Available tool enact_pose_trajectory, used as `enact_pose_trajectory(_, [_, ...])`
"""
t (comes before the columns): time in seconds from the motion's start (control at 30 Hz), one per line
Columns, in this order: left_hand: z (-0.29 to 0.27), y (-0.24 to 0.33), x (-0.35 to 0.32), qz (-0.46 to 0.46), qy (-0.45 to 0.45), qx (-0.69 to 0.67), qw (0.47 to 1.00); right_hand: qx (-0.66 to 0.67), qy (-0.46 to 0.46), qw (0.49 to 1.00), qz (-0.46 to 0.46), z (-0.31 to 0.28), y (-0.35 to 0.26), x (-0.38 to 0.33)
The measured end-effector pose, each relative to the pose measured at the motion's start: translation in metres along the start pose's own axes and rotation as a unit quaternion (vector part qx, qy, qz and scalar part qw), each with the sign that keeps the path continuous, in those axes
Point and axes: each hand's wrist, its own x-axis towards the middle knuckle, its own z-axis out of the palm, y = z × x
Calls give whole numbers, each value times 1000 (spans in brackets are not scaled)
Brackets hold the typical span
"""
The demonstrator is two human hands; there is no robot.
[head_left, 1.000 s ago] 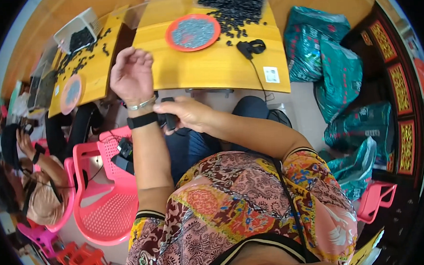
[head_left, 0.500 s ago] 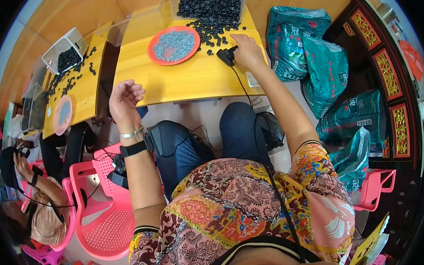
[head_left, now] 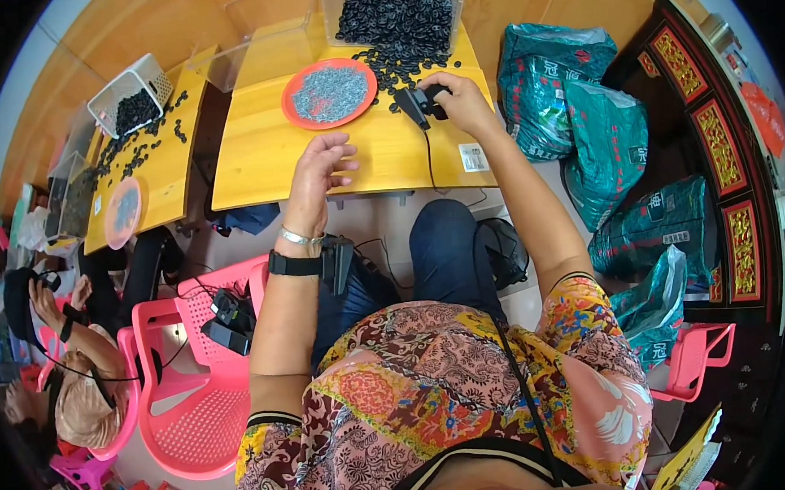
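Observation:
My right hand (head_left: 463, 101) is over the right side of the yellow table, its fingers curled round a small black device (head_left: 413, 109). A thin cable runs from the device toward the table's front edge. My left hand (head_left: 320, 167) hovers at the front edge, fingers loosely bent and apart, with nothing in it. A bracelet and a black strap with another black device (head_left: 336, 265) are on my left wrist. Beyond my hands lie loose black disc-like pieces (head_left: 399, 62) and an orange-red plate (head_left: 291, 107) of small silvery metal pieces.
A clear bin (head_left: 330, 20) of black pieces stands at the back. Green sacks (head_left: 541, 101) are at the right. To the left are a second yellow table (head_left: 159, 183) with a white basket (head_left: 101, 108), pink chairs (head_left: 196, 419) and another person (head_left: 87, 398).
My left hand has moved right and forward, toward the table's middle. My right hand's fingers have curled more round the black device, which has turned slightly. The whole view has shifted a little.

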Motion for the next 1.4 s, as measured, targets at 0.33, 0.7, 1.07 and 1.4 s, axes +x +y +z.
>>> enact_pose_trajectory(0.33, [33, 6, -1, 10, -128, -166, 978, 387, -126, 913, -7, 40, -44, -19])
enact_pose_trajectory(0.7, [26, 13, -18, 25, -89, -172, 981, 515, -180, 835, 65, 65, -51, -15])
enact_pose_trajectory(1.07, [41, 7, -33, 139, 40, -203, 969, 186, -20, 943, -275, 97, -89, -32])
enact_pose_trajectory(1.4, [22, 7, -33, 170, 19, -245, 954, 73, 25, 958, -274, 97, -86, -43])
